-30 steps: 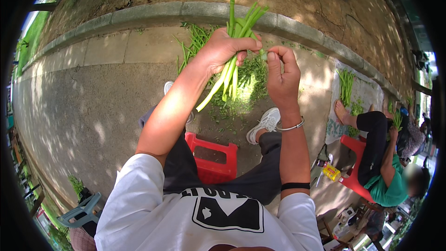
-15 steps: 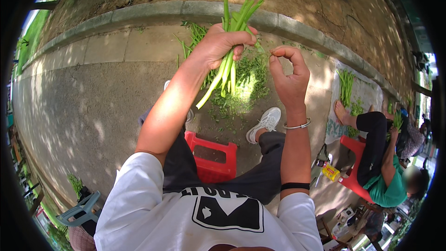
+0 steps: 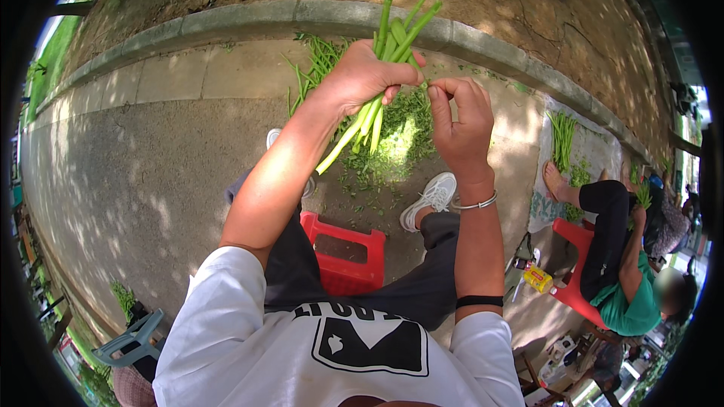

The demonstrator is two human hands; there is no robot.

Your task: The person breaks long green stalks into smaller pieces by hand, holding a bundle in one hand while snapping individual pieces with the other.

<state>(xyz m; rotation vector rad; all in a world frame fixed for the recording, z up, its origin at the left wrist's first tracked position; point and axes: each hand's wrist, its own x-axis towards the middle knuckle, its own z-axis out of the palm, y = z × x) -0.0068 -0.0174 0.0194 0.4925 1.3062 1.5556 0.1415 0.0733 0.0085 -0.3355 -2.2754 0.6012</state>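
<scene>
My left hand [image 3: 369,75] is closed around a bunch of long green stems [image 3: 401,36]. Their upper ends fan out above the fist, and paler cut-looking ends [image 3: 343,143] hang below it. Close to the left thumb, my right hand [image 3: 461,124] pinches with thumb and forefinger at the end of one stem [image 3: 424,84]. Beneath both hands lies a heap of torn green leaves [image 3: 403,132] on the pavement. Behind my left hand, more stems [image 3: 317,60] are piled beside the heap.
A red plastic stool [image 3: 347,260] stands between my legs. At the right, a person on another red stool [image 3: 577,241] holds greens, beside a pale sheet [image 3: 543,181] with stems [image 3: 561,139]. A stone kerb [image 3: 241,21] runs across the back; a grey-blue stool [image 3: 132,343] is at lower left.
My right hand has moved left and slightly up, closing the gap to the bunch, and now meets a stem end there. The bunch has tilted a little to the right.
</scene>
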